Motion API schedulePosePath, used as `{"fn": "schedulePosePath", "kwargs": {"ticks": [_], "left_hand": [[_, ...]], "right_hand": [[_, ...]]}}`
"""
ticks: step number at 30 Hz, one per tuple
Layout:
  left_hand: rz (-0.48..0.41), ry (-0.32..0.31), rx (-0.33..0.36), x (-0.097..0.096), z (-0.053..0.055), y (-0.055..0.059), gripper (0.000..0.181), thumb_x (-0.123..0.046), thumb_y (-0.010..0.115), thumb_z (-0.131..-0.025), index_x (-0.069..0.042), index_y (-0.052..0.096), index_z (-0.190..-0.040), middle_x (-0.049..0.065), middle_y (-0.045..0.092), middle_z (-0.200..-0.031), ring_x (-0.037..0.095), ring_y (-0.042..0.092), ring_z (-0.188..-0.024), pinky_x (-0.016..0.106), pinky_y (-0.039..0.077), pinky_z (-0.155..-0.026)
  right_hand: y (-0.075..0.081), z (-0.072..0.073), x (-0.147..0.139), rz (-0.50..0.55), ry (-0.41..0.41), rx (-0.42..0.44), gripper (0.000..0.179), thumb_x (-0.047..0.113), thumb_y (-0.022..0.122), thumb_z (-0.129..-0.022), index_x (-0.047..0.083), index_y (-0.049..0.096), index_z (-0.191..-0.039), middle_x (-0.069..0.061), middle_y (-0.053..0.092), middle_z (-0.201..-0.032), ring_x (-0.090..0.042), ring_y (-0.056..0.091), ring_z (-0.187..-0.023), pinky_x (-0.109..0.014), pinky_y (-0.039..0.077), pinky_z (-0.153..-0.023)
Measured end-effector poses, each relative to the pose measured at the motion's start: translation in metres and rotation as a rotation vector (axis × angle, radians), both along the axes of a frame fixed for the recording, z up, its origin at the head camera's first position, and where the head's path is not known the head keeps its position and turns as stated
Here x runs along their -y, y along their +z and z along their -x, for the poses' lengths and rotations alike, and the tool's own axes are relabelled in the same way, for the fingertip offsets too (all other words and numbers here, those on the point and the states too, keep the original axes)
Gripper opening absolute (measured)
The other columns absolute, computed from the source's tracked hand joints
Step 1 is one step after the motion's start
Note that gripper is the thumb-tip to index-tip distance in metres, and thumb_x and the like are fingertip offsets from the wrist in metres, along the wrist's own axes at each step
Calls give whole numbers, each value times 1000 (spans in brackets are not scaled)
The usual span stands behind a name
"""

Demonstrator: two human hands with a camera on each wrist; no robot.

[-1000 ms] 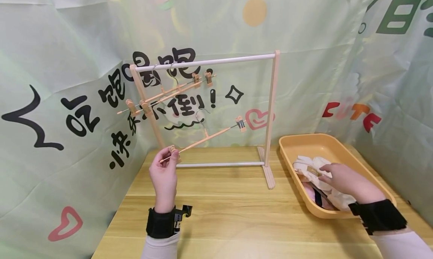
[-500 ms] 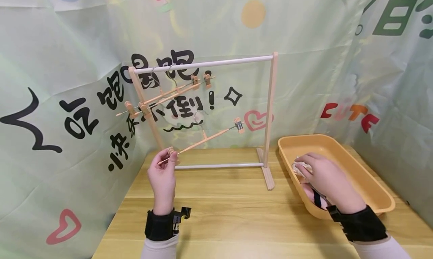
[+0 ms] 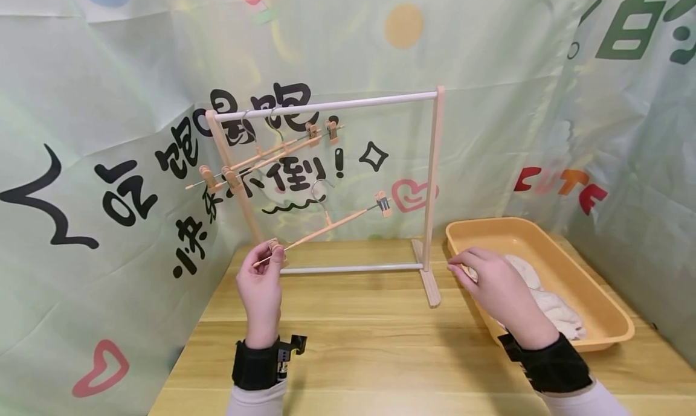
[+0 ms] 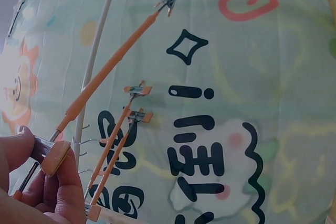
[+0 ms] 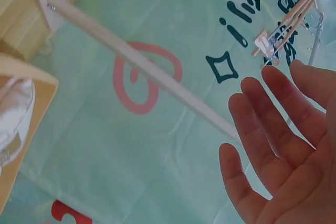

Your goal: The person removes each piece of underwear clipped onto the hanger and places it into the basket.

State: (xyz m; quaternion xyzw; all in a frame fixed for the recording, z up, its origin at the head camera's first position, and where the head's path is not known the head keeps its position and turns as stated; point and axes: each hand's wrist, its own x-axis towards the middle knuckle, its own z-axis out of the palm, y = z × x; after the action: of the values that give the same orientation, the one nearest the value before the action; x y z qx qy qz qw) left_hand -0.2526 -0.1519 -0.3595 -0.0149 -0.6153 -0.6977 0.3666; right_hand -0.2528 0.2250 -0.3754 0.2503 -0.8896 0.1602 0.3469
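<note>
My left hand pinches the near clip of a clip hanger, which it holds up in front of the rack. The hanger's far clip has nothing in it, and its metal hook points upward. Over the left edge of the yellow bin, my right hand is raised with its fingers loosely extended. In the right wrist view its fingers hold nothing. White cloth lies crumpled in the bin, partly hidden behind this hand.
A wooden rack with a white top rail stands at the back of the table. Two more clip hangers hang at its left end. Printed fabric walls in the back and sides.
My right hand has moved left from the cloth to the bin's left edge. White cloth shows farther right in the bin. My left hand keeps holding the hanger.
</note>
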Motion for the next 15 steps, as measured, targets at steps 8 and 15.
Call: {"fn": "schedulePosePath", "kwargs": {"ticks": [8,15], "left_hand": [[15,8,23,1,0,-1,33,-23,71,-83,1,67,-105,1,65,-89,17,62,-77,16,56,-69],[26,5,19,1,0,-1,37,-22,71,-83,5,66,-107,0,66,-89,17,62,-78,17,56,-70]], "right_hand": [[-6,1,16,12,36,-11,11,20,74,-80,14,71,-88,2,62,-76,-10,50,-59,-32,46,-51],[-11,1,29,33,72,-22,8,24,72,-83,17,70,-87,3,65,-80,-9,52,-64,-32,46,-53]]}}
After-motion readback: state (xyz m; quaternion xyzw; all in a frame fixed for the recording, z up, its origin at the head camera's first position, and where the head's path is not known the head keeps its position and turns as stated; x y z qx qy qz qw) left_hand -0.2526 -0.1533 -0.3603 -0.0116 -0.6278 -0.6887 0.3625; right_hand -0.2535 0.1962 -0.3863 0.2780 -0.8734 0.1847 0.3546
